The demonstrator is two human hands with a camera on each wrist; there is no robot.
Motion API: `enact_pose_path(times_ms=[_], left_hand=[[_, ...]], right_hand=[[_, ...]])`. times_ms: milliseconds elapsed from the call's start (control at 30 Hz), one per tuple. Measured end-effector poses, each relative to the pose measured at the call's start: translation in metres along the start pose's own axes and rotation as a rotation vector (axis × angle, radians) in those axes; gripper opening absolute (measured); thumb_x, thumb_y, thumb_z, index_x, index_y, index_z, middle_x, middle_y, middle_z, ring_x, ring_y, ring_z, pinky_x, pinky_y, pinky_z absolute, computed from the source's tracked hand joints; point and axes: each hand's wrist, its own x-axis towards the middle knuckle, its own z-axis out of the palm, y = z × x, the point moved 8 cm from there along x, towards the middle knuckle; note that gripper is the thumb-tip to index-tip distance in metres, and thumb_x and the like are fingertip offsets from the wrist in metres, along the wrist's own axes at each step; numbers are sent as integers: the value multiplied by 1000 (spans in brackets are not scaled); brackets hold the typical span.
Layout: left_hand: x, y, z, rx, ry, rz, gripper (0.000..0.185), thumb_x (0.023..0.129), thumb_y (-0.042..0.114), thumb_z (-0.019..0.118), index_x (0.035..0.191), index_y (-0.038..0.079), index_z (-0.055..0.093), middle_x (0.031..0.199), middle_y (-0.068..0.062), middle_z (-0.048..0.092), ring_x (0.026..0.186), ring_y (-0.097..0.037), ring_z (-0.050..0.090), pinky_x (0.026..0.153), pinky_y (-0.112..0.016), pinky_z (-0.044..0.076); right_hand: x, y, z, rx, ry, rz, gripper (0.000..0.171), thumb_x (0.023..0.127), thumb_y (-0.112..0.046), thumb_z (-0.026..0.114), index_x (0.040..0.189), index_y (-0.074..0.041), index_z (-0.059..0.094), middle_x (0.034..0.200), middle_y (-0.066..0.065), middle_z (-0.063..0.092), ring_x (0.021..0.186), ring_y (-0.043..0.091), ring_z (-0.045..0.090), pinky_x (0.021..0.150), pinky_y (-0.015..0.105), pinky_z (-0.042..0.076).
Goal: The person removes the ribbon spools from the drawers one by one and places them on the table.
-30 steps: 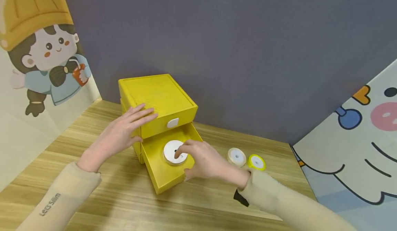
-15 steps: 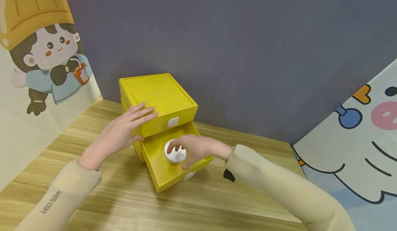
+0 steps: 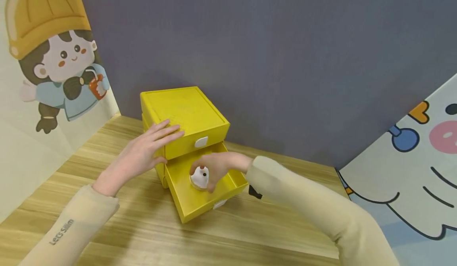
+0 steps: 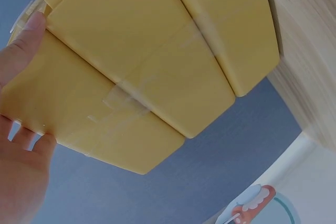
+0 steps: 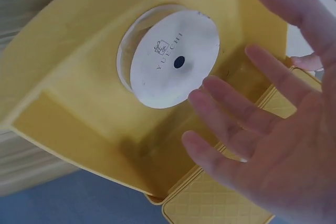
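A small yellow drawer cabinet [image 3: 183, 109] stands against the wall, its lower drawer [image 3: 182, 200] pulled out. In that drawer lies a white ribbon spool [image 5: 168, 64] printed "YUECHI", with a dark centre hole. My right hand [image 3: 216, 169] reaches over it, thumb and fingers spread apart around its edge in the head view. In the right wrist view the fingertips come right up to the spool's rim, with the fingers loosely extended. My left hand [image 3: 148, 145] rests on the cabinet's top left corner, fingers straight, thumb [image 4: 29, 40] against the front edge.
The wooden table [image 3: 143, 234] runs beneath, with a grey wall [image 3: 271, 67] behind. White panels with cartoon figures flank both sides. My right sleeve [image 3: 303, 194] crosses the table's right part. White tabs mark the drawer fronts.
My right hand has moved slightly left and farther over the spool in the drawer. The right forearm now covers two spools seen earlier on the table. The left hand keeps its place.
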Motion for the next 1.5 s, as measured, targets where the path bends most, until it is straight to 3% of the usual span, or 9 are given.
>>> enact_pose_path(times_ms=[267,433,600,700,900,1133,1367,1500], left_hand=[[-1,3,2,6,1,8,98,54,-3,89,141,17,48,145,-7,49,137,-34,39,96,-49,53],[0,5,4,2,-5,10,98,54,-3,89,141,17,48,145,-7,49,138,-34,39,104,-53,47],[0,6,5,2,-1,16,97,53,-2,89,140,17,49,144,-7,49,137,-35,39,92,-47,56],[0,7,6,-2,0,20,97,53,-2,89,140,16,49,145,-7,49,137,-36,39,95,-48,55],[0,6,4,6,7,22,98,53,-2,89,140,16,48,145,-8,49,137,-36,39,96,-48,54],[0,5,3,13,12,22,98,53,-2,90,140,16,49,144,-8,50,137,-36,39,97,-48,53],[-2,4,2,18,21,21,98,51,-2,90,139,15,50,143,-8,51,136,-36,40,92,-46,56],[-2,3,0,21,25,23,98,51,-2,90,138,14,50,143,-8,50,136,-36,40,90,-45,58]], right_hand=[[18,1,2,-116,-43,65,73,76,-19,81,140,-23,48,147,-1,46,128,16,46,107,30,45],[25,4,7,-190,-64,141,78,75,-27,82,142,-31,44,150,0,41,134,23,39,109,38,42],[30,10,15,-192,-63,200,80,74,-30,83,142,-34,40,150,5,36,135,24,37,110,40,41],[33,13,18,-184,-48,216,80,75,-30,83,142,-33,39,149,6,39,132,20,39,107,35,44],[37,16,18,-154,-6,199,76,77,-27,80,142,-31,40,146,7,43,127,19,43,102,33,49],[39,12,15,-170,38,155,71,78,-25,79,140,-24,44,144,3,48,136,23,40,108,34,45],[34,9,5,-167,85,105,63,78,-24,78,136,-21,51,135,0,54,119,18,47,99,29,48],[25,8,-3,-134,106,106,64,79,-22,77,136,-18,49,135,3,54,118,18,49,98,28,49]])
